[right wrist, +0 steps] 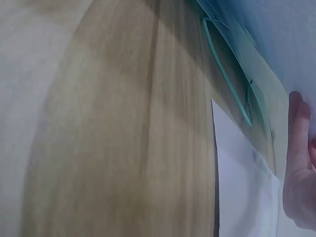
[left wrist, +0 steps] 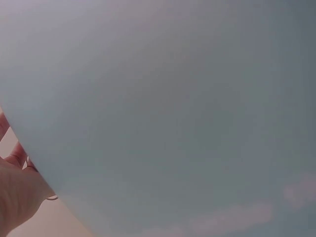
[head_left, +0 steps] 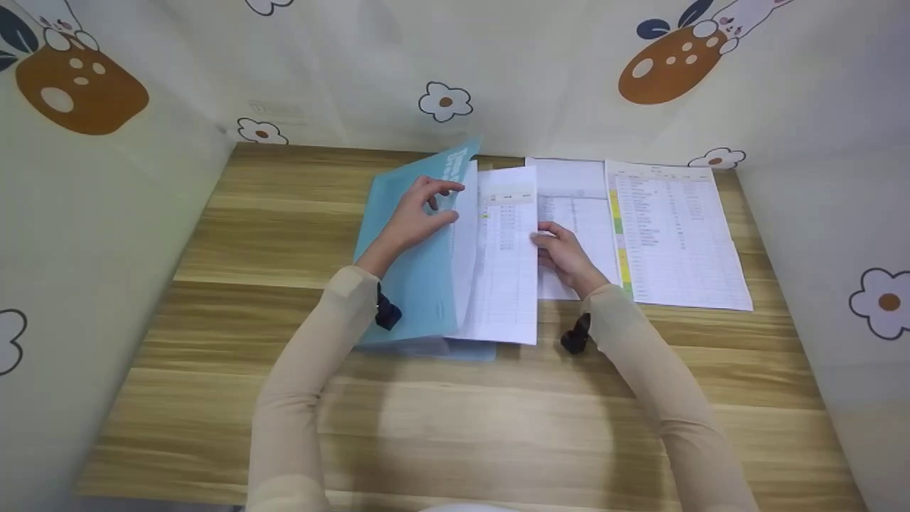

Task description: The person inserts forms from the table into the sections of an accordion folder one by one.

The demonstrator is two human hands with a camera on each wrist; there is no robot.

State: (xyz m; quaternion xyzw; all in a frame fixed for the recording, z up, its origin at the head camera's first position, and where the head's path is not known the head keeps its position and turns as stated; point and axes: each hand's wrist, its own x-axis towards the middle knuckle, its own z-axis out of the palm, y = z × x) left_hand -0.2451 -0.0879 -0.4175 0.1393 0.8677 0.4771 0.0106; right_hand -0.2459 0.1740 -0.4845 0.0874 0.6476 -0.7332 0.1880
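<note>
A light-blue folder [head_left: 416, 299] lies on the table with its cover raised at a slant. My left hand [head_left: 419, 213] holds the cover near its right edge, thumb and forefinger bent there. In the left wrist view the cover [left wrist: 163, 118] fills most of the picture and hides part of the hand [left wrist: 19, 192]. A white printed sheet [head_left: 508, 284] sticks out from the folder's right side. My right hand [head_left: 565, 256] pinches that sheet by its right edge; its fingers [right wrist: 298, 143] lie along the paper in the right wrist view.
Printed table sheets, one [head_left: 679, 242] with yellow and green marks along its left edge and another [head_left: 569, 178] partly under my right hand, lie at the back right. The wooden table [head_left: 462, 419] meets a patterned curtain [head_left: 355, 78] behind and at the sides.
</note>
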